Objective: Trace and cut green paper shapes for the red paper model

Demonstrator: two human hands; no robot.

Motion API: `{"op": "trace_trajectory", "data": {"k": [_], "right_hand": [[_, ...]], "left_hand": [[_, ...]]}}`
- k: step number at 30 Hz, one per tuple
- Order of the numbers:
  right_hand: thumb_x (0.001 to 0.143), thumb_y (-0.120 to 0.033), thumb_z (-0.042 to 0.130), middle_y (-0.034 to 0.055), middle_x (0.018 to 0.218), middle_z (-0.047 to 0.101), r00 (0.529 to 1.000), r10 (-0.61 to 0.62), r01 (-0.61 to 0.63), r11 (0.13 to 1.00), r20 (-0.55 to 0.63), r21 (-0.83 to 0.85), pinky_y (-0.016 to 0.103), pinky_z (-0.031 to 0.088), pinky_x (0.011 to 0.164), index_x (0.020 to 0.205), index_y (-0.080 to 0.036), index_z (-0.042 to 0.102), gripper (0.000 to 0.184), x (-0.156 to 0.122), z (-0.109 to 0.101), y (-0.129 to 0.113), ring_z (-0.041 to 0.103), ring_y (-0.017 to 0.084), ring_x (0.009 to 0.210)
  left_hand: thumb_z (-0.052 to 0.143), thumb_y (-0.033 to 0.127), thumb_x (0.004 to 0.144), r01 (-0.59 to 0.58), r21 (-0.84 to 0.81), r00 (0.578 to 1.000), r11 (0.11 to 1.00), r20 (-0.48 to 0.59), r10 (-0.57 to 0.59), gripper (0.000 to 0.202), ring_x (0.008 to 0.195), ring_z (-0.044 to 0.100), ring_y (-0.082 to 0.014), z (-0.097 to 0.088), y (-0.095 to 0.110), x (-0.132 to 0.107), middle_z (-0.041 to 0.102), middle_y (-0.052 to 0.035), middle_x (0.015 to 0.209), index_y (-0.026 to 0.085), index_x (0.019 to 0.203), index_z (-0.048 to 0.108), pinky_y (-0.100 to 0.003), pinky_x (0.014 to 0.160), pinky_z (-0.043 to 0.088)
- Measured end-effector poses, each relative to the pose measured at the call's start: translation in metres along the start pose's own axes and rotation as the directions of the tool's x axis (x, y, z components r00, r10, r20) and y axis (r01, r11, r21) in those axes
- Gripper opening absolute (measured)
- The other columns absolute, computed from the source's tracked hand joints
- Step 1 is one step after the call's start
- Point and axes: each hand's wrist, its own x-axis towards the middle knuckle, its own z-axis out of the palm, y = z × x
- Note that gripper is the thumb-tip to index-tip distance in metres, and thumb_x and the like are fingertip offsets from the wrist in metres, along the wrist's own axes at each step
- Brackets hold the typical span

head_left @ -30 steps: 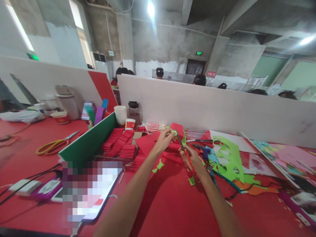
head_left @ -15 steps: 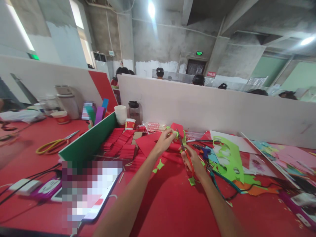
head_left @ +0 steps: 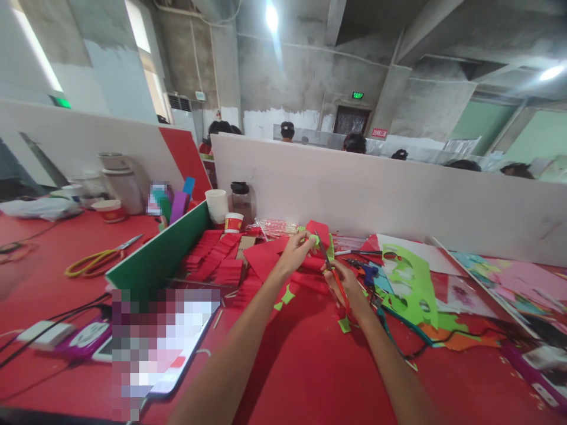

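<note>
Between the fingertips of my left hand [head_left: 296, 252] is a small piece of green paper [head_left: 314, 239]. My right hand [head_left: 344, 284] grips red-handled scissors [head_left: 340, 287], whose blades point up and away beside the green piece. Whether the blades touch the paper is too small to tell. Red paper [head_left: 266, 258] lies behind and beneath my hands. Small green scraps [head_left: 288, 294] rest on the table below my left wrist, and another green scrap [head_left: 344, 324] lies by my right forearm.
A green sheet with cut-out holes [head_left: 414, 277] lies to the right, near a blue glue gun [head_left: 368, 271]. Stacked red paper strips [head_left: 212, 254], a paper cup [head_left: 233, 222] and a dark-lidded bottle [head_left: 240, 200] stand left. A tablet [head_left: 190, 336] and yellow-handled scissors [head_left: 95, 260] lie farther left.
Both hands stay in nearly the same place, still holding the green paper and the scissors. Beyond the partition, one person's head has shifted slightly.
</note>
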Motion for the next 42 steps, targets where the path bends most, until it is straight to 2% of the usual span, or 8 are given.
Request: {"op": "trace_trajectory", "data": {"k": [9,13,17,24,31,37,42], "right_hand": [[0.086,-0.056,0.062,-0.0086,0.053,0.043,1.000,0.020,-0.019,0.995,-0.014,0.096,0.020,0.033,0.028,0.112,-0.021,0.059,0.044,-0.002,0.004,0.005,0.036,0.009,0.029],[0.085,-0.060,0.061,-0.0079,0.054,0.046,0.999,0.028,-0.024,0.995,-0.032,0.101,0.020,0.033,0.027,0.113,-0.020,0.059,0.048,-0.001,0.006,0.008,0.036,0.008,0.029],[0.084,-0.061,0.062,-0.0069,0.056,0.049,0.999,0.035,-0.033,0.995,-0.022,0.099,0.020,0.032,0.027,0.113,-0.020,0.059,0.050,0.000,0.006,0.010,0.036,0.007,0.028],[0.082,-0.059,0.065,-0.0065,0.058,0.048,0.999,0.044,-0.043,0.990,-0.006,0.134,0.021,0.034,0.029,0.117,-0.021,0.058,0.052,-0.001,0.008,0.014,0.036,0.008,0.032],[0.086,-0.060,0.059,-0.0055,0.055,0.047,0.999,-0.032,0.032,0.999,-0.020,-0.009,0.021,0.035,0.039,0.116,-0.019,0.061,0.051,0.002,0.005,0.014,0.039,0.010,0.040],[0.087,-0.057,0.059,0.0000,0.064,0.057,0.996,-0.089,0.087,0.992,-0.019,-0.092,0.021,0.035,0.041,0.107,-0.017,0.065,0.046,0.004,-0.001,0.007,0.046,0.013,0.047],[0.086,-0.053,0.061,-0.0011,0.063,0.057,0.998,-0.060,0.058,0.996,-0.025,-0.075,0.021,0.033,0.037,0.105,-0.017,0.064,0.041,0.004,0.000,0.008,0.042,0.011,0.042]], "left_hand": [[0.056,0.044,0.089,0.013,-0.025,1.000,1.000,-0.005,-0.013,0.029,0.055,0.052,-0.0107,0.004,-0.003,0.000,0.055,0.0029,0.061,0.019,0.076,0.051,-0.023,0.057,0.041],[0.059,0.045,0.087,0.039,-0.010,0.999,0.999,0.011,-0.039,0.028,0.059,0.055,-0.0116,0.006,-0.004,-0.002,0.057,0.0028,0.064,0.019,0.078,0.053,-0.023,0.058,0.042],[0.060,0.048,0.085,0.013,-0.008,1.000,1.000,-0.001,-0.013,0.031,0.061,0.056,-0.0120,0.008,-0.004,-0.002,0.056,0.0030,0.066,0.018,0.078,0.054,-0.023,0.059,0.043],[0.058,0.042,0.085,0.014,0.001,1.000,1.000,0.005,-0.014,0.026,0.060,0.054,-0.0116,0.005,-0.001,-0.002,0.056,0.0026,0.066,0.018,0.075,0.053,-0.023,0.058,0.042],[0.056,0.036,0.085,0.006,-0.006,0.999,1.000,0.043,-0.006,0.023,0.061,0.054,-0.0104,0.004,-0.002,-0.001,0.054,0.0034,0.066,0.017,0.073,0.052,-0.022,0.059,0.042],[0.056,0.032,0.085,0.020,0.005,0.998,1.000,0.060,-0.020,0.019,0.063,0.054,-0.0106,0.002,-0.001,-0.002,0.057,0.0026,0.067,0.017,0.074,0.054,-0.022,0.062,0.042],[0.055,0.032,0.085,0.036,-0.007,0.998,0.999,0.060,-0.036,0.018,0.063,0.055,-0.0110,0.002,-0.002,-0.002,0.058,0.0022,0.066,0.017,0.075,0.055,-0.022,0.063,0.042]]}}
